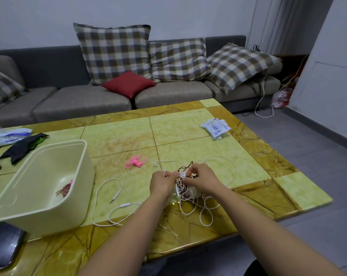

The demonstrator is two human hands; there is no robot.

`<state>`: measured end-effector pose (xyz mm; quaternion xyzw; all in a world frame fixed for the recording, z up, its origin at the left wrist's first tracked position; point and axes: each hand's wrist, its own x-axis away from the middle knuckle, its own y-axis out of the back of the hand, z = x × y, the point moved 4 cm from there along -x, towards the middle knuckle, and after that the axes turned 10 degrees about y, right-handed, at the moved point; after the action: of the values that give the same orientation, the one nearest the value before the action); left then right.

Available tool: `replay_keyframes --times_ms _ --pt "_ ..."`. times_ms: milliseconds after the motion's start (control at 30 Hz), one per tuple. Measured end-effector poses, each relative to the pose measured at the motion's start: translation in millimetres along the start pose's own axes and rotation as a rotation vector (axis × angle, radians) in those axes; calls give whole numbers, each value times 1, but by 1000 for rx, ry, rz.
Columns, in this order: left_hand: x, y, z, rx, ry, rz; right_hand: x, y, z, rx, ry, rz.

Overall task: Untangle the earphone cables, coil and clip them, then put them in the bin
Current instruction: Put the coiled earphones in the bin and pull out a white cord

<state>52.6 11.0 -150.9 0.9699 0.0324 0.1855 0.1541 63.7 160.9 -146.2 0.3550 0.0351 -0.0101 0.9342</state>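
Grey sofa (112, 96), plaid cushions (113, 52)

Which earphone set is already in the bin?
The reddish-brown coil, lying inside the bin. The pink coil lies on the table; the tangle is held by the left hand and right hand.

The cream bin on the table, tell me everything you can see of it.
The cream bin looks like smooth plastic, rectangular with rounded corners and a rolled rim, open on top. It stands upright at the left of the table. Inside, near its right wall, lies one coiled reddish-brown earphone cable with a pink bit on it. A dark phone lies by its near corner.
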Motion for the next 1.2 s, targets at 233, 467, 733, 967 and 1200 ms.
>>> replay_keyframes --times_ms 233,467,733,967,1200 --pt "3 0 0 -22 -20 4 2 4 1 -94 -9 -84" --pt "2 -1 -1 -236 -50 53 7 -1 -4 -182 7 -7" --pt "9 1 -13 -37 -120 -14 1 3 5 -274 -43 -27" --pt "21 2 -26 263 -125 6 -4 23 8 -220 -28 -327" --pt "14 8 -14 240 -30 59 3 19 0 -375 -5 -20"
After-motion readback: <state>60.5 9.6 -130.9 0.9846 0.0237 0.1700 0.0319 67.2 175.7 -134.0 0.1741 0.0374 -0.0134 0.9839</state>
